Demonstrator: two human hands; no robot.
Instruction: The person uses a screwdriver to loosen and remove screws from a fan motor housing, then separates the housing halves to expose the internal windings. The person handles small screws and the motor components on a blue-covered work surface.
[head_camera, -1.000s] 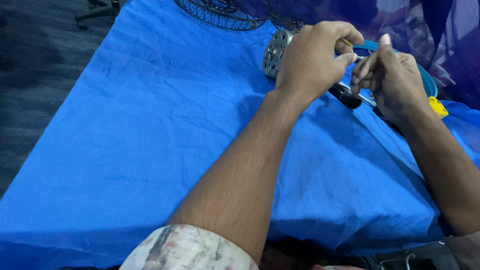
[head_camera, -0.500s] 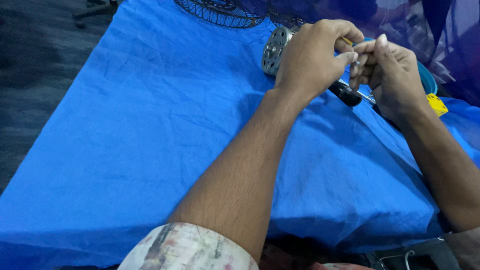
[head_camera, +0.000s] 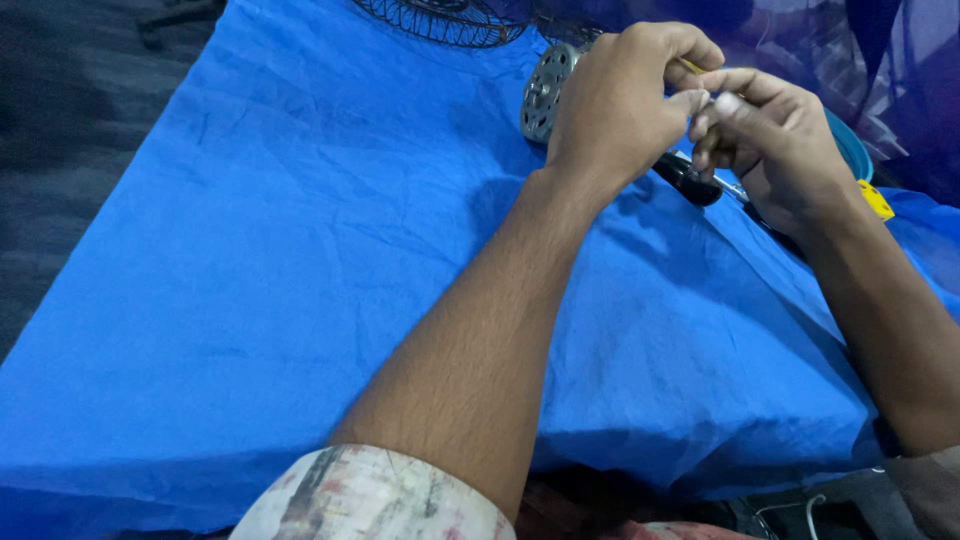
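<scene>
My left hand (head_camera: 620, 100) and my right hand (head_camera: 775, 145) meet fingertip to fingertip above the far right of a blue cloth (head_camera: 300, 280). Both pinch a small thin part between them; a yellowish sliver shows by the left thumb, and what it is I cannot make out. Behind the left hand stands a round grey metal motor housing (head_camera: 545, 90) with holes in its face. Under the hands lies a tool with a black handle (head_camera: 690, 180) and a metal shaft.
A dark wire fan grille (head_camera: 440, 18) lies at the cloth's far edge. A teal round object (head_camera: 850, 145) and a yellow tag (head_camera: 876, 200) sit behind my right wrist. Dark floor (head_camera: 70, 130) runs along the left. Purple fabric hangs at the top right.
My right hand's fingers have curled in and closed against the left fingertips. Both hands stay in the same spot above the tool.
</scene>
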